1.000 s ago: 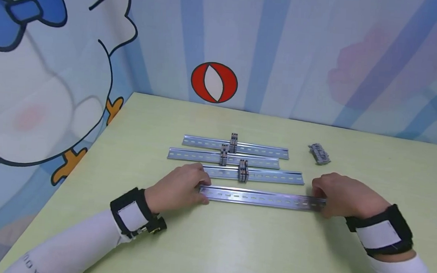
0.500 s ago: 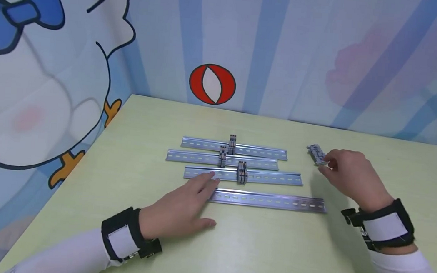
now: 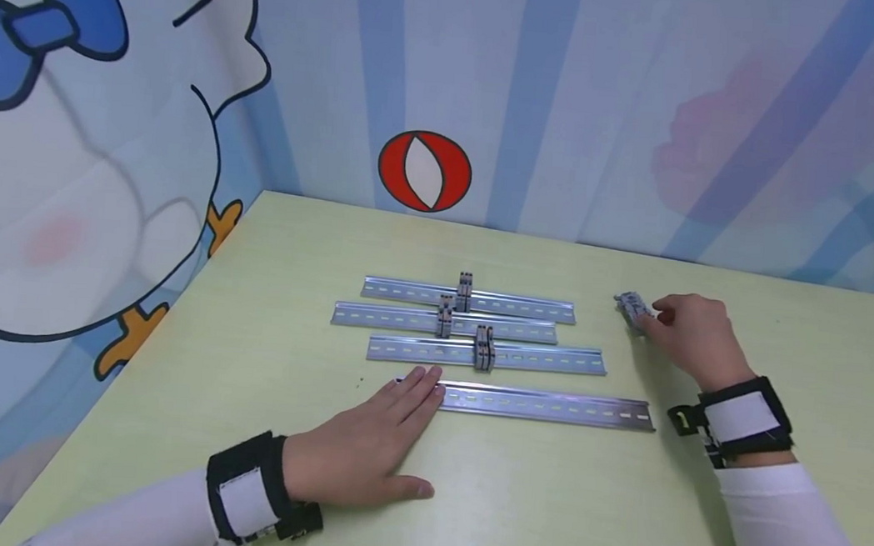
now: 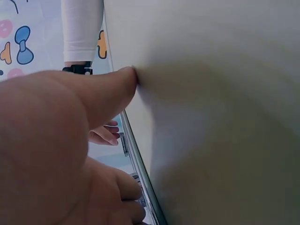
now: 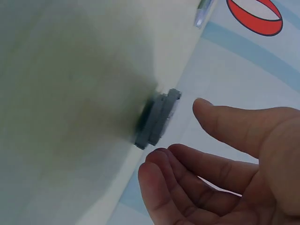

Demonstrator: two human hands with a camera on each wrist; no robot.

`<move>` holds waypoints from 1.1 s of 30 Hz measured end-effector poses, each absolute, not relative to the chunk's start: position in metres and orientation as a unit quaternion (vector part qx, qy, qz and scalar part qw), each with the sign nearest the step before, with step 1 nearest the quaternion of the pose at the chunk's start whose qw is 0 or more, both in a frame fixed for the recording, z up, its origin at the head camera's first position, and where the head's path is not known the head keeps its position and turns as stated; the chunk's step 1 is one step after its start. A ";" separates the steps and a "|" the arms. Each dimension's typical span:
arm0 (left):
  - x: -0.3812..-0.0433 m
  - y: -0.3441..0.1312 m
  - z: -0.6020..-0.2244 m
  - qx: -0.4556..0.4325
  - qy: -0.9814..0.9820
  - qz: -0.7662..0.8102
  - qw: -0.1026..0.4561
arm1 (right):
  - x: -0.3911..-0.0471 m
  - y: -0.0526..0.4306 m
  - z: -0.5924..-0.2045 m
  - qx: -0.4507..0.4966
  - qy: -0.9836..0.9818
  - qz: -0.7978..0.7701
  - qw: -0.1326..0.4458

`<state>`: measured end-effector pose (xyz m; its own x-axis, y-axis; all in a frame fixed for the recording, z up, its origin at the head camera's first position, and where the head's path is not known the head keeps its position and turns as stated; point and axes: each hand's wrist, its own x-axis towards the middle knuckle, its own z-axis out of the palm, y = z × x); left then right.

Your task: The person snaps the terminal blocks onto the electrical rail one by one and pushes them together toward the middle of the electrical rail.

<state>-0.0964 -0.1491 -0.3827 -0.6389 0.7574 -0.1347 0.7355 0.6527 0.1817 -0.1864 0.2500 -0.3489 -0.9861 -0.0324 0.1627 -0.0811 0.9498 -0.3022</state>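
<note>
My left hand [image 3: 361, 456] lies flat with its fingertips on the left end of the nearest slotted metal DIN rail [image 3: 549, 406]. Its thumb, spread away from the fingers, touches the tabletop, as the left wrist view shows. At the right, my right hand [image 3: 696, 339] hovers beside a small grey terminal block stack [image 3: 630, 306]. In the right wrist view, a gap separates the thumb [image 5: 225, 124] and fingers from these grey blocks [image 5: 159, 119], which lie on the table. The near rail bears no blocks on its visible part.
Behind the near rail lie three more DIN rails, the front one [image 3: 552, 359], the middle one [image 3: 382, 315] and the back one [image 3: 406, 289]. Each carries upright terminal blocks [image 3: 484, 348] near its middle. A cartoon-printed wall [image 3: 567, 106] borders the pale table [image 3: 513, 503].
Both hands have let go of the near rail's ends. The left one has flattened onto the rail's left end. My right hand has moved up and away to the grey blocks.
</note>
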 end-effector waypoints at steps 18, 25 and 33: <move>-0.095 -0.145 -0.383 0.432 0.895 0.042 0.102 | -0.186 0.254 -0.351 -0.024 -0.982 0.181 0.054; -0.095 -0.147 -0.382 0.427 0.898 0.037 0.104 | -0.182 0.255 -0.340 0.009 -0.980 0.192 0.054; -0.096 -0.149 -0.385 0.426 0.899 0.035 0.098 | -0.176 0.250 -0.322 0.036 -0.983 0.180 0.020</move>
<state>-0.0956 -0.1492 -0.3846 -0.6172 0.7730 -0.1465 0.7593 0.6341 0.1462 -0.1758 0.2503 -0.3220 -0.9966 -0.0646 0.0516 -0.0787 0.9322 -0.3533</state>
